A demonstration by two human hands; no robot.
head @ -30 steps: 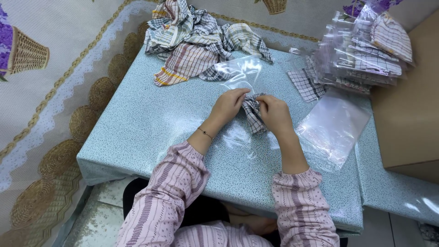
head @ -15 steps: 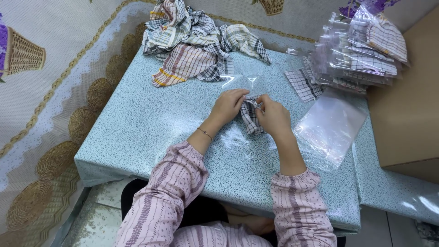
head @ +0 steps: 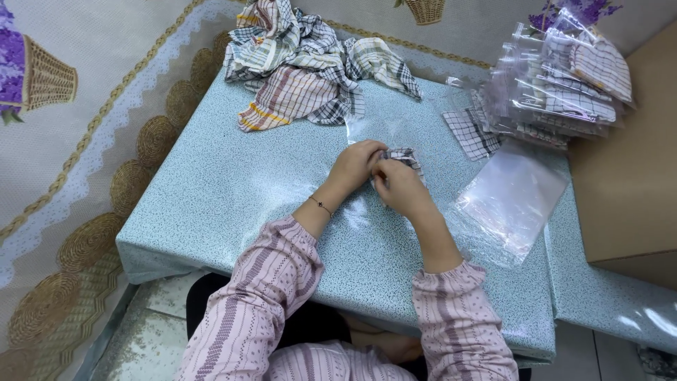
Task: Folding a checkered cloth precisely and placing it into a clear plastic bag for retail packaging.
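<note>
Together, left hand (head: 356, 166), right hand (head: 396, 187), grips closed on checked cloth (head: 403, 156)

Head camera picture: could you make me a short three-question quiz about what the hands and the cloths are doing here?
1. True or false: both hands, the left hand and the right hand, are on the small checked cloth.
2. Where does the pile of loose checked cloths lie on the table? A) at the far edge, B) at the near edge, C) on the floor.
3. What lies flat on the table to the right of the hands?

Key
1. True: the two hands meet on it.
2. A.
3. An empty clear plastic bag, below the stack of bagged cloths.
</note>
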